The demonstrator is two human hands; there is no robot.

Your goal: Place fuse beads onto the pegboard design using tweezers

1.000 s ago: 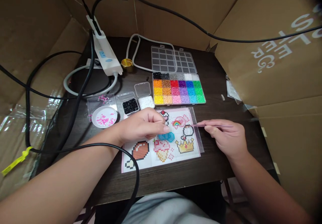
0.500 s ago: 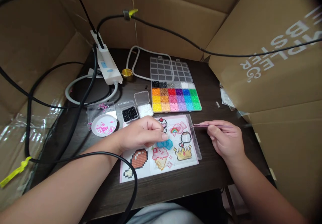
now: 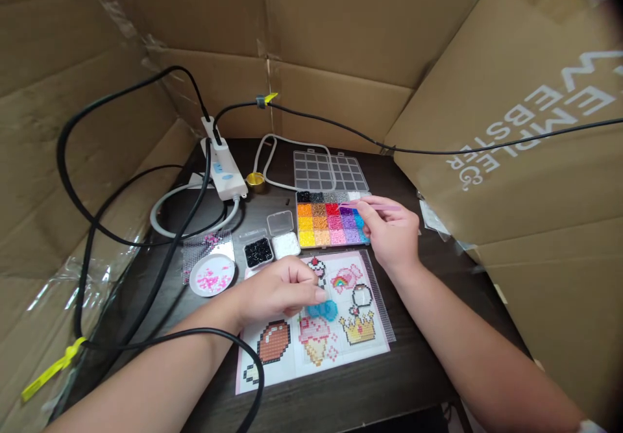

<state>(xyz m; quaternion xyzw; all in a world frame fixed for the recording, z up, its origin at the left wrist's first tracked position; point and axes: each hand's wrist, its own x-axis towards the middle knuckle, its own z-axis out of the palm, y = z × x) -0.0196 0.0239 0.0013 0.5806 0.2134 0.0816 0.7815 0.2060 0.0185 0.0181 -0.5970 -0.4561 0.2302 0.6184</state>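
Through the head camera I recorded the right hand (image 3: 392, 228) closed in a pinch around pink tweezers (image 3: 384, 208), wrist raised over the right side of the bead case. The slender tips pointed left, at the red compartment; I could not tell whether they touched beads.

The bead case (image 3: 335, 246), clear plastic, held beads sorted by colour: black, greys and white in the back row; orange, brown, red, purple and blue in the next; yellows, tans, pinks, violets and blues in front. The hand hid part of its right columns. The gridded transparent lid (image 3: 311, 170) lay open behind.

The left hand (image 3: 285, 290) was curled into a loose fist, thumb along the index finger, over the pattern sheet (image 3: 341, 355); I could not determine whether it gripped anything. A clear studded pegboard (image 3: 383, 306) projected past the sheet's right edge.

Beyond the left hand stood two small square boxes: the black-bead box (image 3: 259, 265) and the white-bead box (image 3: 288, 256). A round white dish (image 3: 213, 293) contained pink and pale beads, beside a second pegboard (image 3: 189, 261). The dark table (image 3: 409, 368) bore everything.
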